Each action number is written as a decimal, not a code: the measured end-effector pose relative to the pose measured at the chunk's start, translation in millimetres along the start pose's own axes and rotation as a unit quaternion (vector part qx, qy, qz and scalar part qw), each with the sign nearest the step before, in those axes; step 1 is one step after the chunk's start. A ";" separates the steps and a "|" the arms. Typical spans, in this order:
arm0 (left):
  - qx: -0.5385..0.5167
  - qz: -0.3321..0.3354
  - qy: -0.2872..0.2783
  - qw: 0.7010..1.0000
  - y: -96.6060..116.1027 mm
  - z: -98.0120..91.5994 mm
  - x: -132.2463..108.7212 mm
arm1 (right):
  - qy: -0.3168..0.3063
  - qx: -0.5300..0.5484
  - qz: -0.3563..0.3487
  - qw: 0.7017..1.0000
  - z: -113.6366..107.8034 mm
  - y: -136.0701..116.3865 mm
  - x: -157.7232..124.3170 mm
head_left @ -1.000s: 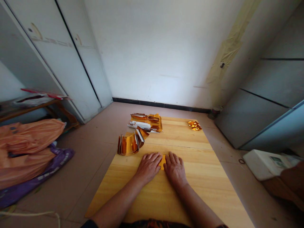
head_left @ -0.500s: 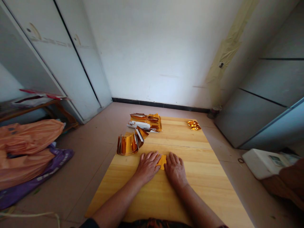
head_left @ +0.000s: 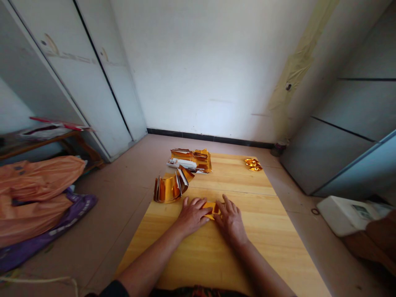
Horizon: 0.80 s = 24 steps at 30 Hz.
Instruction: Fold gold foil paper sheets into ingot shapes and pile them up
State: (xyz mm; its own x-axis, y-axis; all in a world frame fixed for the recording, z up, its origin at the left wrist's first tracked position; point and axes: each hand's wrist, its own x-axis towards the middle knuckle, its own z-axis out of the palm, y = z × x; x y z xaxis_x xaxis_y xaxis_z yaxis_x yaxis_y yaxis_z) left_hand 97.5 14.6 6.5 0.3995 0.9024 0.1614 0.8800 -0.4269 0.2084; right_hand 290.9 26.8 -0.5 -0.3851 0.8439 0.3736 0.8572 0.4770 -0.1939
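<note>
A small sheet of gold foil paper point(head_left: 211, 206) lies on the wooden table between my hands, its right part creased and slightly raised. My left hand point(head_left: 192, 214) rests flat over the left end of the sheet, fingers stretched and thumb near the close edge. At the right end, my right hand point(head_left: 229, 218) grips the sheet's edge between thumb and fingers, with the index finger lifted. Part of the paper is hidden beneath both hands. Beyond my left hand stands a curved, fanned stack of gold foil sheets point(head_left: 168, 187).
A second bundle of gold foil paper point(head_left: 202, 159) with white pieces sits at the table's point(head_left: 260, 231) far left. Several folded gold foil pieces point(head_left: 253, 164) lie at its far right corner. Orange and purple bags point(head_left: 37, 181) are left; a white box point(head_left: 335, 214) stands right.
My right hand has shifted slightly and lifted its fingers, and the right part of the foil paper now shows a raised fold. My left hand stays nearly in place.
</note>
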 end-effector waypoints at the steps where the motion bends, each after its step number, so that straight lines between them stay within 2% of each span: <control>1: 0.000 0.002 0.003 1.000 0.2 -0.7 0.5 | 0.006 0.021 -0.028 0.999 -3.1 1.2 -0.8; 5: -0.005 0.002 0.007 1.000 0.6 -3.2 0.9 | -0.039 0.088 -0.116 0.989 -11.1 4.1 -3.9; 7: -0.010 0.003 0.004 1.000 -0.1 -4.4 0.4 | -0.048 0.097 -0.121 0.987 -9.8 4.9 -4.8; 13: -0.060 0.002 -0.024 0.998 -3.6 -7.8 -0.1 | -0.022 0.088 -0.121 0.988 0.8 8.3 -5.2; 20: -0.127 -0.079 -0.002 0.989 -2.8 -6.0 10.0 | -0.030 0.062 -0.064 0.996 2.1 8.9 5.3; 24: -0.150 -0.113 0.025 0.982 -3.1 -2.6 15.0 | -0.040 0.099 -0.021 0.994 2.1 10.2 11.6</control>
State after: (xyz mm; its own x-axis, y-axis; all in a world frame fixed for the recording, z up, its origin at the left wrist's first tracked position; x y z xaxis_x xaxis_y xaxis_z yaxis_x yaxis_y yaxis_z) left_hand 100.1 29.3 10.8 0.1822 0.9755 0.1237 0.8263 -0.2201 0.5185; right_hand 294.4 42.0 0.0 -0.4525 0.8352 0.3125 0.7587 0.5447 -0.3573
